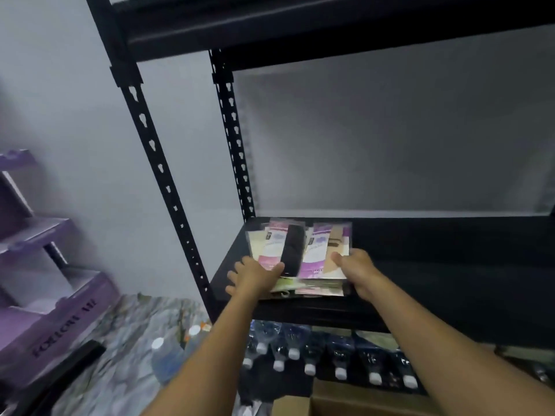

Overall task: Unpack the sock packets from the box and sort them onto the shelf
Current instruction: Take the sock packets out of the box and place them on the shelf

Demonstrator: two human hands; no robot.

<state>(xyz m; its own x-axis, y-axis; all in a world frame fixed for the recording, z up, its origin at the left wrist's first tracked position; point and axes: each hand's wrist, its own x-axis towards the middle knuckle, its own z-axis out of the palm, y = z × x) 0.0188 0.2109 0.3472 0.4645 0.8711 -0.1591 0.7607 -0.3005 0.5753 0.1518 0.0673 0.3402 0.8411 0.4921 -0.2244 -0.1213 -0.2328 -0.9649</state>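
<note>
Between left grip (255,277), right grip (359,271): packets (315,250)

Left hand (255,276): bare. Right hand (359,271): bare. Left forearm (210,355): bare, shown unclothed up to the lower frame edge. Right forearm (450,349): likewise bare, shown unclothed up to the right frame edge.

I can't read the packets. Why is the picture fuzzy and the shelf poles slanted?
Head view: everything is softly blurred, so print on the sock packets smears; the wide lens tilts the shelf posts; dim light leaves the shelf board nearly black.
</note>
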